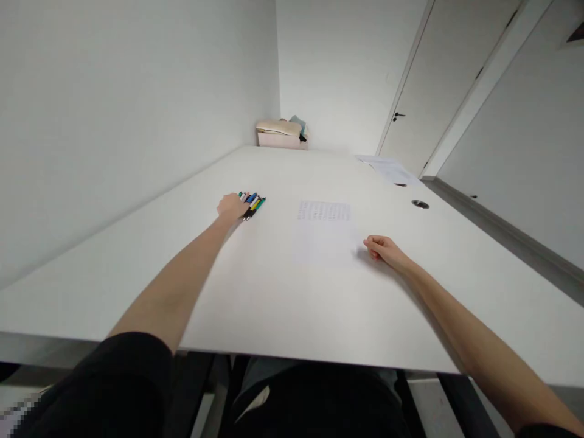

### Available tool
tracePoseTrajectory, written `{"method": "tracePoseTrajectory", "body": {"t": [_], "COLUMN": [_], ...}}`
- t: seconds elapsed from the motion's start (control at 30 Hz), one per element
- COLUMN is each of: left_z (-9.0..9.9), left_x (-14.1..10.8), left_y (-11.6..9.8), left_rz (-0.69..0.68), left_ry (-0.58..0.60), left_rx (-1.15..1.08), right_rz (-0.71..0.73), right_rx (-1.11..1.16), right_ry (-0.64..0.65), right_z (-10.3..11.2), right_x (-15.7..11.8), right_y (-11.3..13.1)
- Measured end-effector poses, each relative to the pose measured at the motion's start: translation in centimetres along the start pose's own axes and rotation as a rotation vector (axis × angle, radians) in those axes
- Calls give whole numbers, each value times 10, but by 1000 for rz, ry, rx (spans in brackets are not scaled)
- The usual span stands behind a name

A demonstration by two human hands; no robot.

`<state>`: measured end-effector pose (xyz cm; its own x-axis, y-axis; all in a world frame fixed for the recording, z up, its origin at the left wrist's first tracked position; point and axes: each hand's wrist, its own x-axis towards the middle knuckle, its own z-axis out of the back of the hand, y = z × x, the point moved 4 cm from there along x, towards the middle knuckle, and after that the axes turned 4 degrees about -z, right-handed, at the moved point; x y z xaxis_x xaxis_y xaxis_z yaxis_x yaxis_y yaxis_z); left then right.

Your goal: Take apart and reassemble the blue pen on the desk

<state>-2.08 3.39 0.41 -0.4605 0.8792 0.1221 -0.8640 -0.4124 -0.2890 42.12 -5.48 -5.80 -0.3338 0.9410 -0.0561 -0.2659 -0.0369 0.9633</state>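
On the left side of the white table, a bundle of pens (256, 204) lies slanted, with green, blue, white and yellow barrels and dark ends. My left hand (232, 205) reaches over the bundle's left side, its curled fingers on the pens and partly hidden by the back of the hand. A sheet of paper (325, 237) lies flat in front of me, printed with rows of small text near its far edge, too fine to read. Just beyond the paper's right edge, my right hand (382, 248) rests on its side, fingers curled in, with nothing visible inside.
The white table (283, 304) runs along a wall on the left. At its far end stands a pale box (279, 140) with cloth-like items on top. More papers (387, 168) lie at the far right, near round cable holes (420, 204). A door (438, 85) stands beyond.
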Motion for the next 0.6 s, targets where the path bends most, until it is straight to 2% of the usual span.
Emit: {"method": "tracePoseTrajectory", "body": {"t": [0.1, 0.23, 0.3, 0.4, 0.47, 0.6], "left_z": [7, 17, 16, 5, -5, -25], "left_x": [0, -4, -11, -34, -60, -126], "left_y": [-3, -15, -24, -45, -63, -93], "left_rz": [-29, -221, -315, -407, -491, -645], "left_ry": [-25, -55, -27, 158, 293, 534], "left_rx": [6, -56, -189, -551, -745, -880], "right_rz": [0, -2, -3, -2, 17, 119], "right_rx": [2, -6, -19, -47, -80, -107], "right_ry": [-6, -20, -31, -54, -91, -238], "right_z": [0, -2, -3, -4, -4, -5], "right_x": [0, -1, -2, -3, -4, -9], "right_y": [0, 5, 8, 9, 10, 16]}}
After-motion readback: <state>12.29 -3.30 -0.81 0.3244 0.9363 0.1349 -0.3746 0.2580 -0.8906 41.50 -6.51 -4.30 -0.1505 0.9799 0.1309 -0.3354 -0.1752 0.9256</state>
